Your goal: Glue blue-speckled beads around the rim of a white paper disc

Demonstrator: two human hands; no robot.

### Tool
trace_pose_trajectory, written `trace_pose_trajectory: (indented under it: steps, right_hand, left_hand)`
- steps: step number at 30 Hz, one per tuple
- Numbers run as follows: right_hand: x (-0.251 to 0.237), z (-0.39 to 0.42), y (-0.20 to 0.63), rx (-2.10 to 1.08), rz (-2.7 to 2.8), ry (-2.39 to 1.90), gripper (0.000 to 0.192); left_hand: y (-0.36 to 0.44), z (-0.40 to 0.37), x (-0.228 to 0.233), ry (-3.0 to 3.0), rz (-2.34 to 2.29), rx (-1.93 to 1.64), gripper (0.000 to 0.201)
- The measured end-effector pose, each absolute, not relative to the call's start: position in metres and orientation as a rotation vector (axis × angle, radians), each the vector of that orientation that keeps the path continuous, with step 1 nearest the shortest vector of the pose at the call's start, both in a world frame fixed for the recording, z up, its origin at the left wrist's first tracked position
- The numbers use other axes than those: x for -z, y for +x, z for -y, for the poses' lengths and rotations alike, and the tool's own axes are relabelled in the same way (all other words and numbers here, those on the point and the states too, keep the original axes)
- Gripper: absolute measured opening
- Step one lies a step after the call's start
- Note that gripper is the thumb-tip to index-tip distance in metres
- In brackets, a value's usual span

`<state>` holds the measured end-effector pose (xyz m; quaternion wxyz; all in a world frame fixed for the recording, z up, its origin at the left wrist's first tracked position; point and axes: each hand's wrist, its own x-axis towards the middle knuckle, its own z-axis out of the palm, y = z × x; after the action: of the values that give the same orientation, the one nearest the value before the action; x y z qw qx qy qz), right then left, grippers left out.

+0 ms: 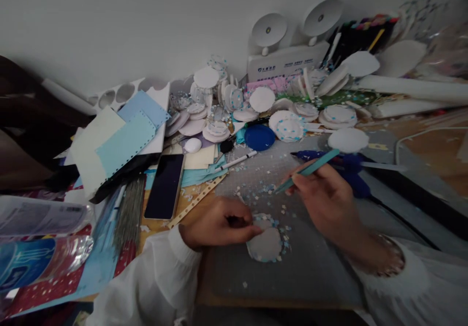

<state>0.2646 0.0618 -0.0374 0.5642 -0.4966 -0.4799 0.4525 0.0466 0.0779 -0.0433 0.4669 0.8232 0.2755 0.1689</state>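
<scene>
My right hand (327, 201) grips teal tweezers (317, 166), their tips pointing down and left over loose tiny blue and white flower-shaped pieces (268, 189) on the mat. Curled at the left edge of a round white disc (266, 245) is my left hand (223, 222), its thumb and finger pinched there. The disc lies on the grey cutting mat (252, 279), with small blue and white pieces around its rim. The curled fingers partly hide the disc's left edge.
Behind the hands are a blue lid (259, 137), many white discs (287, 125) and a blue glue gun (356, 175) with its cord. To the left lie a phone (164, 187), coloured paper (126, 138), wires (129, 214) and a plastic bottle (44, 260).
</scene>
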Motion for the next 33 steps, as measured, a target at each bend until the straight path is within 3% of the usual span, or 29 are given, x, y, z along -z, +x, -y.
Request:
trace_pose_trajectory:
  steps: [8, 19, 26, 33]
  right_hand:
    - [0.032, -0.061, 0.268, -0.838, 1.11, -1.084, 0.016]
    - [0.03, -0.074, 0.282, -0.788, 1.311, -1.114, 0.01]
    - [0.039, -0.079, 0.287, -0.725, 1.731, -1.222, 0.008]
    - [0.044, -0.08, 0.283, -0.727, 1.851, -1.304, 0.009]
  left_hand:
    - [0.052, -0.076, 0.045, 2.037, -0.778, -0.384, 0.041]
    - [0.053, -0.078, 0.037, 2.095, -0.766, -0.417, 0.043]
    - [0.043, -0.077, 0.042, 2.138, -1.001, -0.712, 0.044]
    - [0.043, -0.073, 0.041, 1.935, -1.168, -0.945, 0.022]
